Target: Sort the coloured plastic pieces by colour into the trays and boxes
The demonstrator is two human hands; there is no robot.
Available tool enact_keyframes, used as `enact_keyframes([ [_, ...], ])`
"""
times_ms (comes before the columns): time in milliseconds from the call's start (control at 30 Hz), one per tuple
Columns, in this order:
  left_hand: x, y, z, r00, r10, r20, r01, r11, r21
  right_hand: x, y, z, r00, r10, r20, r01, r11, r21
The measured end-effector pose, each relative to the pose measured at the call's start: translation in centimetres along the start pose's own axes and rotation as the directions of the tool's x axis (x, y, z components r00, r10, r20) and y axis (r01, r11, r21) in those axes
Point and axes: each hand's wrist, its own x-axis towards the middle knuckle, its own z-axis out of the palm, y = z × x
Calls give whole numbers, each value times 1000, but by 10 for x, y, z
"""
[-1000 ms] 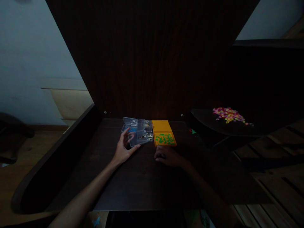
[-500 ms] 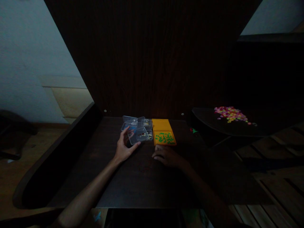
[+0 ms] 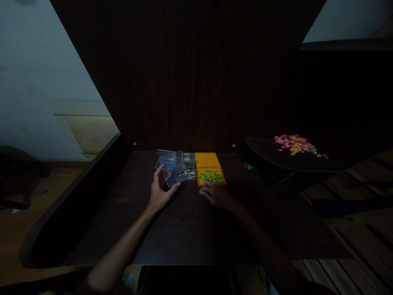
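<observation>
My left hand (image 3: 160, 191) spans the open lid of a small clear plastic box (image 3: 175, 178), thumb at its front edge and fingers at its left side. Small pale and dark pieces lie in this box. Behind it stands another clear box (image 3: 170, 159) with its lid up and blue bits inside. My right hand (image 3: 216, 195) is at the front edge of an open yellow box (image 3: 206, 159), its fingers curled together. Anything pinched there is too small or dark to make out. Many small green pieces (image 3: 211, 176) are scattered in the yellow box.
The dark wooden desk (image 3: 172, 237) has a raised side panel (image 3: 70, 196) at left and a tall back board. On a curved shelf (image 3: 260, 147) at right lies a heap of pink, red and yellow pieces (image 3: 296, 144). A small red-and-green item (image 3: 249, 166) is near the desk's right side.
My right hand has moved slightly forward, its fingertips now over the front edge of the yellow box. My left hand stays at the clear box. The view has shifted a little.
</observation>
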Motion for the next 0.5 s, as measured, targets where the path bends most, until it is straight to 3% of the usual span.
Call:
enact_keyframes([
  [500,0,-9,-8,997,78,21,-80,989,125,-2,6,8,994,-50,-94,51,999,4],
])
